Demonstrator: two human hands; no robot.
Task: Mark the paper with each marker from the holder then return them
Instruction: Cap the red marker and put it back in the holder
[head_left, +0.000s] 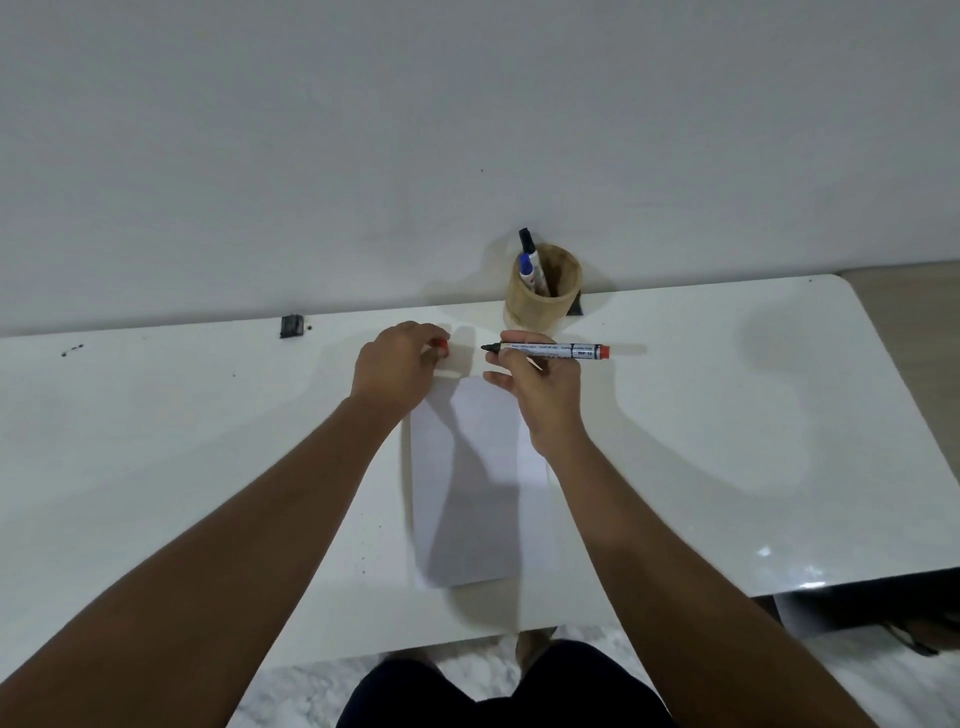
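Observation:
A white sheet of paper (478, 493) lies lengthwise on the white table (727, 441). My right hand (540, 389) holds a red marker (550, 350) level above the paper's far end, uncapped, its dark tip pointing left. My left hand (397, 366) is closed around the marker's red cap (441, 347), just left of the tip. Behind them a wooden holder (540, 301) stands by the wall with a blue marker (529, 270) and a black marker (530, 247) in it.
A small black object (292, 326) sits at the table's back edge on the left, with dark specks further left. The wall runs right behind the table. The table's right and near edges drop to the floor.

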